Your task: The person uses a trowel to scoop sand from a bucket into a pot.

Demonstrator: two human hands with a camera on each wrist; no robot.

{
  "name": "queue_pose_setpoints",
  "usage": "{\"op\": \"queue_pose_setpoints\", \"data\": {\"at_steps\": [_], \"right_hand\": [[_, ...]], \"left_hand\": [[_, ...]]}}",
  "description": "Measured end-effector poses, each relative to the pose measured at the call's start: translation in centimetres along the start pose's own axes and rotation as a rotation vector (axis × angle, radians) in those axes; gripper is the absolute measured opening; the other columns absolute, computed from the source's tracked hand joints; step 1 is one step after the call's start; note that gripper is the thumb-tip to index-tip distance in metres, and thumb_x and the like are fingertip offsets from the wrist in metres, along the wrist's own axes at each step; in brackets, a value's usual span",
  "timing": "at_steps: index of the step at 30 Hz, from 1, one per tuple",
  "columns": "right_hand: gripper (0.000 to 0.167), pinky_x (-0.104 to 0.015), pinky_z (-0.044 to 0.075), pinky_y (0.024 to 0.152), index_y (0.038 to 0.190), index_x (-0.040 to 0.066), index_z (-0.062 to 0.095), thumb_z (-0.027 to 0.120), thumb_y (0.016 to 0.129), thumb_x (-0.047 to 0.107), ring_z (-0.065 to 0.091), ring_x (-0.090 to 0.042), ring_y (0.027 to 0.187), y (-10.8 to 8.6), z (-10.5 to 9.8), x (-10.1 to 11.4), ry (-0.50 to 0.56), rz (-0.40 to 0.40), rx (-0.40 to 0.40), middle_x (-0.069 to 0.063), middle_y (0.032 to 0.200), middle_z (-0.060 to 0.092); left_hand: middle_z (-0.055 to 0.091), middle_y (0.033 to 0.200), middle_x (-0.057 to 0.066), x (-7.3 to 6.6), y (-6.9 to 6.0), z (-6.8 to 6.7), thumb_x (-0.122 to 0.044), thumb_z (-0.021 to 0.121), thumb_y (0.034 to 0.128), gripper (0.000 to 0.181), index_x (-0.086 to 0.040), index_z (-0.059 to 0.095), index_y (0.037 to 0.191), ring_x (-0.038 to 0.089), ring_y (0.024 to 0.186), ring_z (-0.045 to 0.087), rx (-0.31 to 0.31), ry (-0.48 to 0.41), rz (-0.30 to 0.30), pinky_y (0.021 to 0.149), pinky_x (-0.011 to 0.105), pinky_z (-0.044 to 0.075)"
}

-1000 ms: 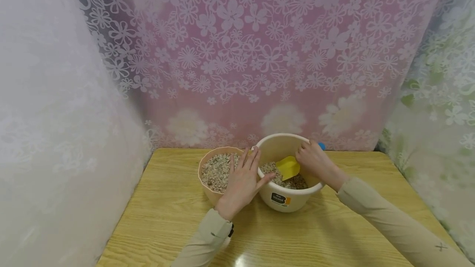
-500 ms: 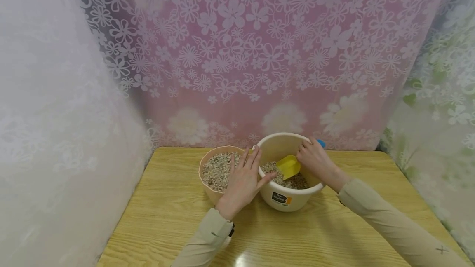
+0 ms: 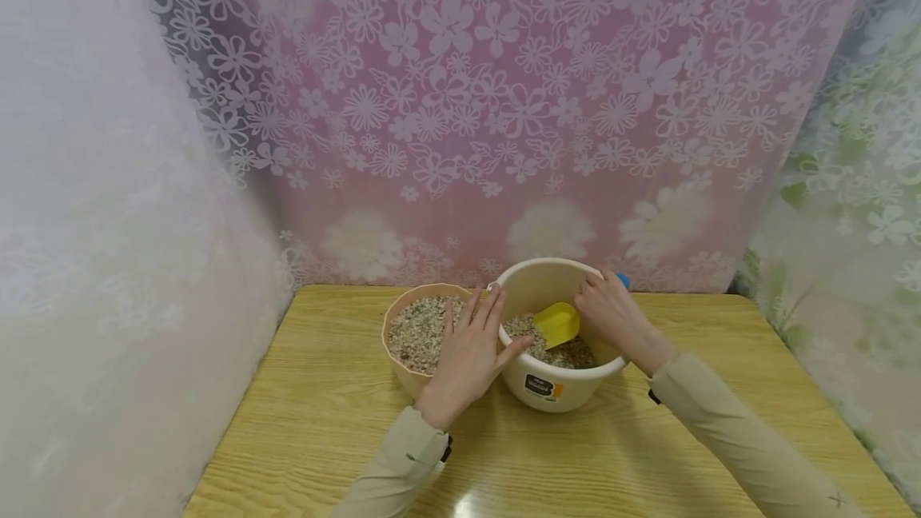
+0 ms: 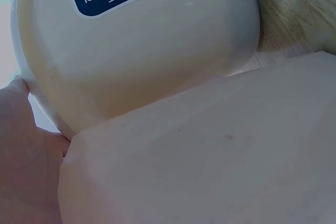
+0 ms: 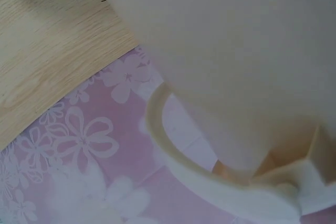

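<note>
Yellow scoop (image 3: 557, 324) is inside the white bucket (image 3: 584, 392), with its front end down at the small, grainy bits (image 3: 572, 356). The person's right grip (image 3: 615, 314) is curled round the top of the scoop, up by the bucket's far right rim, and a blue end (image 3: 623, 281) pokes out past it. The left grip (image 3: 469, 350) is wide — its fingers are straight and spread over the edge of the peach bowl (image 3: 405, 376), and it touches the bucket's rim. That bowl has lots of grainy bits too. Both tubs sit side by side on the wooden counter (image 3: 309, 422). The bucket has a dark label (image 3: 543, 387) in front — and a pale handle (image 5: 176, 153) on its side.
</note>
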State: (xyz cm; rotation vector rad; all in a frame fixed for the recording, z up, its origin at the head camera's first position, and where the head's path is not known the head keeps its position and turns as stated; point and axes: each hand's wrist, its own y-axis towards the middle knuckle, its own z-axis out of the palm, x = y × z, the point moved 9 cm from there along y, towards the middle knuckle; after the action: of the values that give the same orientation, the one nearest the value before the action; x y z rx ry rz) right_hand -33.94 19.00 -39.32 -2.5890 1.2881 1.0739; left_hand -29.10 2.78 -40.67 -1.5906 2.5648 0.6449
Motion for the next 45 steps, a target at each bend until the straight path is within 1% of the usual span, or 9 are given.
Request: {"op": "queue_pose_setpoints", "data": {"at_steps": [5, 8, 15, 20, 25, 29, 34, 39, 45], "right_hand": [[0.021, -0.037, 0.049, 0.069, 0.070, 0.005, 0.065, 0.079, 0.085, 0.004, 0.059, -0.025, 0.073, 0.2, -0.3, 0.3, 0.002, -0.016, -0.035, -0.009, 0.073, 0.066], [0.018, -0.038, 0.050, 0.070, 0.073, 0.004, 0.068, 0.079, 0.086, 0.006, 0.060, -0.026, 0.075, 0.3, -0.4, 0.5, 0.003, -0.023, -0.046, -0.009, 0.075, 0.066], [0.019, -0.036, 0.045, 0.067, 0.074, 0.005, 0.068, 0.080, 0.085, 0.015, 0.058, -0.024, 0.072, 0.2, -0.3, 0.6, 0.005, -0.036, -0.042, -0.008, 0.074, 0.065], [0.023, -0.036, 0.046, 0.067, 0.073, 0.006, 0.068, 0.081, 0.082, 0.022, 0.059, -0.024, 0.071, 0.3, -0.4, 0.6, 0.040, -0.047, -0.049, -0.007, 0.073, 0.065], [0.027, -0.039, 0.049, 0.069, 0.070, 0.007, 0.068, 0.083, 0.083, 0.026, 0.060, -0.025, 0.070, 0.3, -0.4, 0.8, 0.097, -0.059, -0.057, -0.006, 0.071, 0.065], [0.027, -0.034, 0.047, 0.064, 0.070, 0.011, 0.068, 0.085, 0.081, 0.029, 0.058, -0.022, 0.066, 0.3, -0.1, 1.0, 0.167, -0.072, -0.030, -0.003, 0.068, 0.062], [0.024, -0.032, 0.044, 0.062, 0.074, 0.014, 0.073, 0.086, 0.079, 0.034, 0.057, -0.019, 0.063, 0.3, 0.1, 1.1, 0.239, -0.088, 0.002, 0.001, 0.069, 0.063], [0.017, -0.030, 0.043, 0.059, 0.078, 0.018, 0.077, 0.085, 0.081, 0.033, 0.057, -0.013, 0.060, 0.3, -0.1, 1.2, 0.354, -0.111, -0.015, 0.005, 0.069, 0.065], [0.012, -0.034, 0.050, 0.066, 0.083, 0.019, 0.079, 0.083, 0.083, 0.031, 0.062, -0.014, 0.065, 0.2, -0.3, 1.0, 0.438, -0.118, -0.017, 0.006, 0.075, 0.070]], "left_hand": [[0.021, 0.168, 0.005, 0.0, 0.0, 0.1, -0.070, 0.030, 0.1008, 0.086, -0.010, 0.025, 0.162, 0.024, 0.156, 0.011, 0.002, -0.004, 0.004, 0.122, 0.064, 0.008], [0.022, 0.168, 0.005, 0.0, 0.0, 0.2, -0.069, 0.030, 0.1010, 0.085, -0.010, 0.025, 0.162, 0.025, 0.156, 0.011, -0.008, -0.003, 0.012, 0.122, 0.064, 0.007], [0.023, 0.168, 0.006, -0.1, -0.1, 0.2, -0.069, 0.029, 0.1011, 0.086, -0.009, 0.025, 0.162, 0.025, 0.156, 0.014, -0.015, 0.006, 0.017, 0.121, 0.066, 0.014], [0.023, 0.168, 0.006, -0.1, -0.1, 0.0, -0.068, 0.033, 0.1016, 0.085, -0.009, 0.025, 0.162, 0.025, 0.156, 0.014, -0.009, -0.005, 0.014, 0.121, 0.065, 0.013], [0.021, 0.168, 0.006, -0.1, -0.1, 0.2, -0.067, 0.036, 0.1012, 0.085, -0.009, 0.024, 0.162, 0.024, 0.156, 0.013, 0.007, -0.013, 0.004, 0.121, 0.066, 0.012], [0.022, 0.168, 0.005, -0.1, -0.2, 0.2, -0.068, 0.035, 0.1009, 0.086, -0.010, 0.024, 0.162, 0.023, 0.156, 0.014, 0.007, -0.004, 0.003, 0.121, 0.066, 0.014], [0.023, 0.168, 0.006, -0.1, -0.1, 0.1, -0.066, 0.039, 0.1014, 0.084, -0.009, 0.026, 0.162, 0.024, 0.156, 0.016, -0.005, -0.008, 0.006, 0.121, 0.066, 0.014], [0.023, 0.168, 0.005, -0.1, 0.0, 0.0, -0.068, 0.034, 0.1013, 0.085, -0.010, 0.025, 0.162, 0.024, 0.155, 0.017, -0.003, 0.003, 0.006, 0.121, 0.065, 0.014], [0.023, 0.168, 0.006, 0.0, 0.1, 0.1, -0.068, 0.033, 0.1013, 0.085, -0.009, 0.025, 0.162, 0.024, 0.156, 0.017, 0.007, 0.000, 0.006, 0.121, 0.065, 0.013]]}}
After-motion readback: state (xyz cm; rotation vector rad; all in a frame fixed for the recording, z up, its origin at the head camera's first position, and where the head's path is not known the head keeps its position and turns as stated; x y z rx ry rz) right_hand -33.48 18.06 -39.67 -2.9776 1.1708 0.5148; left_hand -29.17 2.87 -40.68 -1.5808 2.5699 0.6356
